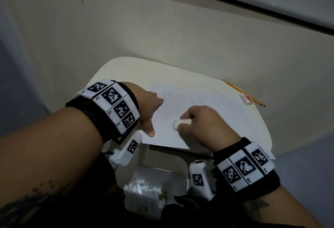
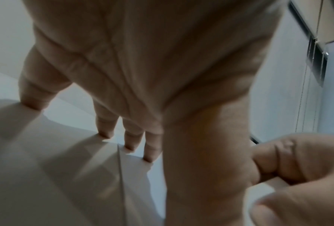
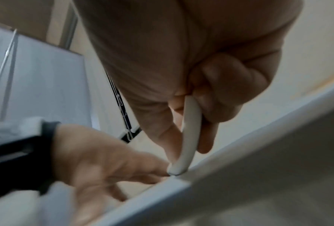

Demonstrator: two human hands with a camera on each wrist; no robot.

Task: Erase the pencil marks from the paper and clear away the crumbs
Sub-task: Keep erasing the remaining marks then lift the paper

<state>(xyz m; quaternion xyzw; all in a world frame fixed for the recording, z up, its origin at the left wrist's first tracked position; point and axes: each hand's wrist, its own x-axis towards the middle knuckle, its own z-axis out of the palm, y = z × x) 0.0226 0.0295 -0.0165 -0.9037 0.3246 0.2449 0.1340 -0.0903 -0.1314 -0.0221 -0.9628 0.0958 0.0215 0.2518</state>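
Observation:
A white sheet of paper [image 1: 207, 117] lies on a small white table [image 1: 115, 68], with faint grey pencil shading [image 1: 171, 99] near its left part. My left hand [image 1: 151, 108] presses flat on the paper's left edge, fingers straight and spread [image 2: 104, 131]. My right hand [image 1: 200, 124] pinches a white eraser [image 1: 181, 123] between thumb and fingers, its tip on the paper [image 3: 177, 171] near the front edge. Dark eraser crumbs [image 1: 216, 91] lie scattered on the table at the paper's far right corner.
A second eraser in a red and white sleeve [image 1: 246, 98] and a yellow pencil [image 1: 245, 94] lie at the table's far right edge. Below the table's front edge stands a white bin [image 1: 153, 193] with scraps inside. A wall rises close behind the table.

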